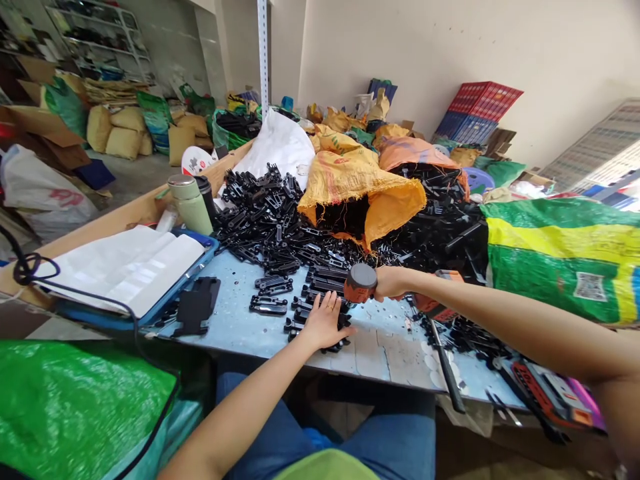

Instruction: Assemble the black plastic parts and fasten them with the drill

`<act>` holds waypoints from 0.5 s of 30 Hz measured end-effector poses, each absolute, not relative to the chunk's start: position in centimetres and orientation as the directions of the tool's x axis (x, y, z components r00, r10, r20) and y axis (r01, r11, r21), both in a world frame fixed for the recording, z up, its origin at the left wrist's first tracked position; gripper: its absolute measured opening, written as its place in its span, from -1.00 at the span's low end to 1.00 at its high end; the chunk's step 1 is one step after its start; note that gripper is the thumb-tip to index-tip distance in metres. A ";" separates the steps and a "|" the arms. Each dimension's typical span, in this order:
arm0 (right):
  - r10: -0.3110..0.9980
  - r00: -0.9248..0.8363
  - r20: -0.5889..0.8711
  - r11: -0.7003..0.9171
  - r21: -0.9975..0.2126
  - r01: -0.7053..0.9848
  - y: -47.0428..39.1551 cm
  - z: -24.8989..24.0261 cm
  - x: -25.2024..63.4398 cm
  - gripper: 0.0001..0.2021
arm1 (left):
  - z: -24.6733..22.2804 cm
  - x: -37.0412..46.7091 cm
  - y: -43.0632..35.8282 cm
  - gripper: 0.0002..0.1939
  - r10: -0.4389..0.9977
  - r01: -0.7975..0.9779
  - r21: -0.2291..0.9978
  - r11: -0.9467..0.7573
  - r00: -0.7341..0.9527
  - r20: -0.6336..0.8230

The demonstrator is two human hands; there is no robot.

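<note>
My left hand (pixel 323 323) lies with its fingers spread on a row of black plastic parts (pixel 300 312) near the table's front edge. Just right of it, my right hand (pixel 393 283) is wrapped round an orange and black power tool (pixel 361 283), whose round dark end faces me. The tool's tip is hidden. A few more black parts (pixel 269 305) lie in a small group left of the row. Behind both hands, a large heap of black parts (pixel 265 213) spreads toward an open yellow sack (pixel 350 183).
At the left stand a blue tray (pixel 213 248) with white sheets and a green thermos (pixel 191 203). A dark-handled tool (pixel 449 373) lies at the front right, near a red and black tool (pixel 545 393). A green and yellow sack (pixel 550 247) borders the right side.
</note>
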State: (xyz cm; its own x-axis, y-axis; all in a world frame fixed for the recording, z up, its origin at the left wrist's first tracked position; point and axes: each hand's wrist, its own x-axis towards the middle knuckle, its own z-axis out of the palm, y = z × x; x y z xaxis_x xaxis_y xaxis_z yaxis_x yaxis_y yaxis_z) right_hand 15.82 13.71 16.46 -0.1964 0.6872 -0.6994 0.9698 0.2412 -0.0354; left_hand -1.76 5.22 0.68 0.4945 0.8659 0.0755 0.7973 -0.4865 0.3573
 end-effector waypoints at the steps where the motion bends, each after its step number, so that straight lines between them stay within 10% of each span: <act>1: 0.686 -0.190 -0.702 0.242 -0.027 0.970 13.7 16.3 15.7 -0.74 | 0.8 -1.8 5.2 -0.04 0.865 0.795 0.360 -0.488 0.495 0.078; 15: 0.717 -0.312 -0.623 0.442 0.061 0.895 9.6 16.9 13.5 -0.82 | -0.2 -2.8 0.3 -0.13 0.914 0.880 0.251 -0.404 0.375 0.157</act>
